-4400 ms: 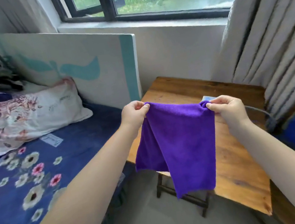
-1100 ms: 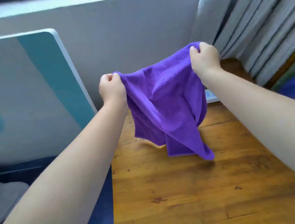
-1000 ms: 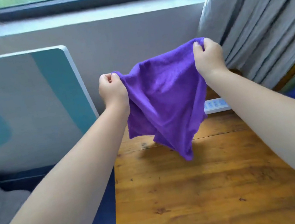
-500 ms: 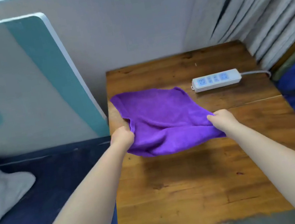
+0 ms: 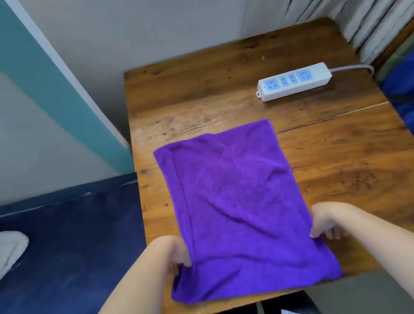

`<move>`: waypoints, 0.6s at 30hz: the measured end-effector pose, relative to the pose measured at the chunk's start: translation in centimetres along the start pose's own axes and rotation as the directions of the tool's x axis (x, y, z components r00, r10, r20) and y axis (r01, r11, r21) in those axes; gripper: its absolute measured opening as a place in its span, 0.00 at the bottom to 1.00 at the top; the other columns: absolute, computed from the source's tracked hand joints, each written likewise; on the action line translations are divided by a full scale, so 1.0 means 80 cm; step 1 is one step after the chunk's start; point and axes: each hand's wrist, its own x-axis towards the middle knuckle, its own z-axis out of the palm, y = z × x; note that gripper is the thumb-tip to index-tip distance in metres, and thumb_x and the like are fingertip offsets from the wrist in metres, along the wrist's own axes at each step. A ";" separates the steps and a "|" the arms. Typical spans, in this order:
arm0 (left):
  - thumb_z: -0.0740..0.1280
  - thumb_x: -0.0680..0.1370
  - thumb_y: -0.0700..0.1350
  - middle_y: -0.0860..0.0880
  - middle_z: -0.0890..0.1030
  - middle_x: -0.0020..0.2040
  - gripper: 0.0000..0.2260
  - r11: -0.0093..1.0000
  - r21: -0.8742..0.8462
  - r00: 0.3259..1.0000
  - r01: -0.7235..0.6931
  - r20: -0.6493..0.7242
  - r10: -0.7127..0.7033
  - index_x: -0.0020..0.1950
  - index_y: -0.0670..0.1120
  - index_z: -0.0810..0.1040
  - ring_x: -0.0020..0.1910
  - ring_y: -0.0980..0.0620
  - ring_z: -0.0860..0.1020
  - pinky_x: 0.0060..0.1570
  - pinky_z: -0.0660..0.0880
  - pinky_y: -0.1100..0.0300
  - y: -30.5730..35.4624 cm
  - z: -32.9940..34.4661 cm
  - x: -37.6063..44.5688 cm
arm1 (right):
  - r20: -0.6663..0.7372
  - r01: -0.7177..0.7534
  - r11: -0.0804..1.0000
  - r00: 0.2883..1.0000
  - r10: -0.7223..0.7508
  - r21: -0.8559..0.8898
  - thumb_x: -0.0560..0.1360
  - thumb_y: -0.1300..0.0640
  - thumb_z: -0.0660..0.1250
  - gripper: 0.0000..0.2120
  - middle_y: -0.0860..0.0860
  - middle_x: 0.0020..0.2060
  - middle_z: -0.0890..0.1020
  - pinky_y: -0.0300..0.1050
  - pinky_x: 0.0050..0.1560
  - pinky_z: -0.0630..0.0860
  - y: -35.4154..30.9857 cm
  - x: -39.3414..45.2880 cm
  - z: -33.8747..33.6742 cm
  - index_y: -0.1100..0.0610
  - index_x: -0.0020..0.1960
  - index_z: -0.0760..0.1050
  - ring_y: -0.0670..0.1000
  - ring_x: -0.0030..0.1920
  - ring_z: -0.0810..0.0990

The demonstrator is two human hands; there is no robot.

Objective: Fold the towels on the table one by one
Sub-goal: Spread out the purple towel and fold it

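Purple cloth: the towel (image 5: pixel 238 206) lies flat on the wooden table (image 5: pixel 338 162), centre of the frame, mildly creased.
Long axis: runs from the lower centre of the frame up toward the power strip (image 5: pixel 294 81), which sits well apart at upper right.
Left grip: the left hand (image 5: pixel 176 253) pinches the towel's left edge just above the near corner.
Right grip: the right hand (image 5: pixel 326 224) pinches the right edge opposite it; fingertips curl under the cloth.
Key relation: almost all the towel lies beyond both grips, toward the top of the frame; the near end reaches the table's lower edge.
Judgement: carrying the near end up to the far edge would halve the length.
Nearer hand: neither; both level.
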 end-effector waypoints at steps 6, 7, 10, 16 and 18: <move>0.62 0.77 0.51 0.41 0.77 0.60 0.17 0.902 -0.372 0.775 -0.219 -0.628 -0.070 0.60 0.40 0.72 0.59 0.41 0.74 0.49 0.70 0.57 0.009 -0.042 0.034 | -0.732 0.307 0.892 0.681 0.037 0.331 0.73 0.51 0.64 0.20 0.61 0.57 0.77 0.50 0.53 0.73 -0.035 0.029 -0.046 0.63 0.58 0.70 0.62 0.58 0.75; 0.62 0.77 0.50 0.40 0.76 0.60 0.18 0.866 -0.438 0.755 -0.240 -0.645 -0.118 0.60 0.39 0.71 0.60 0.40 0.73 0.49 0.69 0.56 0.014 -0.045 0.039 | -0.741 0.332 0.861 0.667 0.074 0.385 0.73 0.51 0.65 0.21 0.62 0.58 0.75 0.52 0.56 0.72 -0.043 0.035 -0.051 0.63 0.61 0.69 0.63 0.59 0.73; 0.63 0.77 0.46 0.38 0.74 0.63 0.20 0.724 -0.613 0.730 -0.317 -0.645 -0.227 0.64 0.36 0.68 0.62 0.39 0.71 0.57 0.69 0.54 0.024 -0.050 0.050 | -0.729 0.394 0.731 0.654 0.204 0.558 0.73 0.54 0.66 0.23 0.65 0.60 0.72 0.52 0.59 0.69 -0.057 0.048 -0.061 0.64 0.64 0.66 0.64 0.61 0.71; 0.60 0.76 0.37 0.42 0.79 0.47 0.09 0.322 -0.766 0.717 -0.557 -0.639 -0.278 0.53 0.41 0.76 0.47 0.44 0.76 0.45 0.74 0.55 0.029 -0.071 0.051 | -0.762 0.508 0.640 0.617 0.197 0.577 0.72 0.66 0.62 0.08 0.63 0.48 0.81 0.46 0.49 0.70 -0.055 0.061 -0.080 0.65 0.48 0.78 0.60 0.52 0.77; 0.57 0.75 0.35 0.47 0.73 0.34 0.12 0.180 -0.774 0.735 -0.607 -0.633 -0.241 0.35 0.45 0.73 0.33 0.50 0.70 0.30 0.64 0.60 0.029 -0.075 0.042 | -0.791 0.596 0.569 0.586 0.174 0.567 0.71 0.66 0.61 0.07 0.60 0.39 0.80 0.42 0.43 0.67 -0.050 0.056 -0.076 0.62 0.40 0.78 0.56 0.44 0.76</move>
